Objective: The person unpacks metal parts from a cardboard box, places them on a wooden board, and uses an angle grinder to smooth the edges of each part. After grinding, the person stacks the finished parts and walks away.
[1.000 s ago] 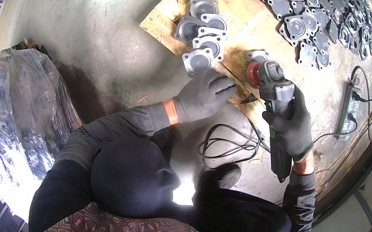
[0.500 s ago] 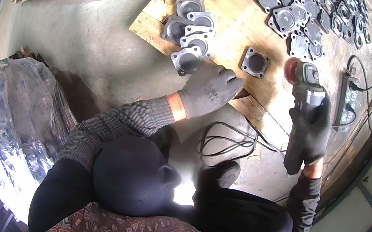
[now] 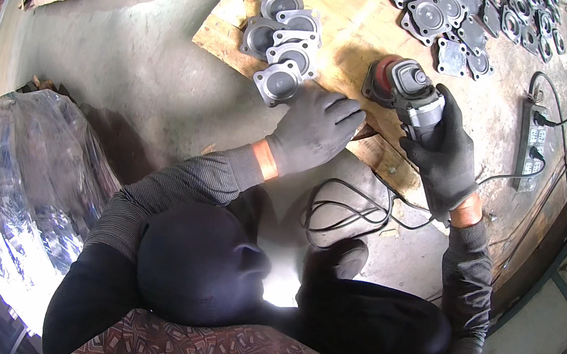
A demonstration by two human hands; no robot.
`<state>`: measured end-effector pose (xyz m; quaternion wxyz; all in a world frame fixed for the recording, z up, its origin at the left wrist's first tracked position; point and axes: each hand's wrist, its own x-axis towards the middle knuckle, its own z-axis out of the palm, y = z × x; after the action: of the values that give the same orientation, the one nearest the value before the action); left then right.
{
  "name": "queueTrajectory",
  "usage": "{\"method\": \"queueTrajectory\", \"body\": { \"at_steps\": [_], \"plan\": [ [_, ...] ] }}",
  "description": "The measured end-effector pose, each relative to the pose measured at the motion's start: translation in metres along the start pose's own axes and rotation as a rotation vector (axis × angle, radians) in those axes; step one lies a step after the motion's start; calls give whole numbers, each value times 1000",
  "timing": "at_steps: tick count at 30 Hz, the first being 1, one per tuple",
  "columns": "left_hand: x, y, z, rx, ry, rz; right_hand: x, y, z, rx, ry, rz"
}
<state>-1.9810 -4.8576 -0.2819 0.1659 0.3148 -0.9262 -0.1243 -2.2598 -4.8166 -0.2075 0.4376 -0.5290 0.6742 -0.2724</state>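
Observation:
An angle grinder (image 3: 418,110) with a reddish disc is in the grip of my gloved right hand (image 3: 446,155). Its disc covers much of a square metal flange (image 3: 369,86) on the wooden board (image 3: 350,27); whether the two touch, I cannot tell. My gloved left hand (image 3: 315,131) rests at the board's near edge with its fingers curled. A small dark brown piece (image 3: 364,132) shows beside those fingertips, and what they close on is hidden. Just beyond this hand lies a group of overlapping grey metal flanges (image 3: 277,82).
Many dark metal flanges (image 3: 457,34) are heaped at the far right. A power strip (image 3: 531,147) with plugged-in cords lies on the right. Looped black cable (image 3: 349,210) hangs near my knees. Clear plastic sheeting (image 3: 38,166) covers something at the left.
My right hand has brought the grinder leftward, so its disc now overlaps the square flange. The left hand remains at the board's edge, and the whole view has shifted slightly.

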Motion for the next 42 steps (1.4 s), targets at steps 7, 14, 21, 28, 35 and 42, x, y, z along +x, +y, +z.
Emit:
{"method": "queueTrajectory", "body": {
  "at_steps": [7,14,21,28,35,42],
  "plan": [
    [-8,-12,-7,-130,115,-28,-9,18,-5,-178,82,25],
    [4,-10,-12,-173,180,-82,-32,51,-34,12,230,55],
    [78,-61,-51,275,88,-258,-40,38,-31,95,206,63],
    [116,-73,-41,359,-409,-174,-54,29,-29,188,214,70],
    [61,12,-10,-79,-390,-244,-92,42,-51,196,278,163],
    [30,16,-9,37,-322,-157,-111,57,-40,270,273,206]
  ]
}}
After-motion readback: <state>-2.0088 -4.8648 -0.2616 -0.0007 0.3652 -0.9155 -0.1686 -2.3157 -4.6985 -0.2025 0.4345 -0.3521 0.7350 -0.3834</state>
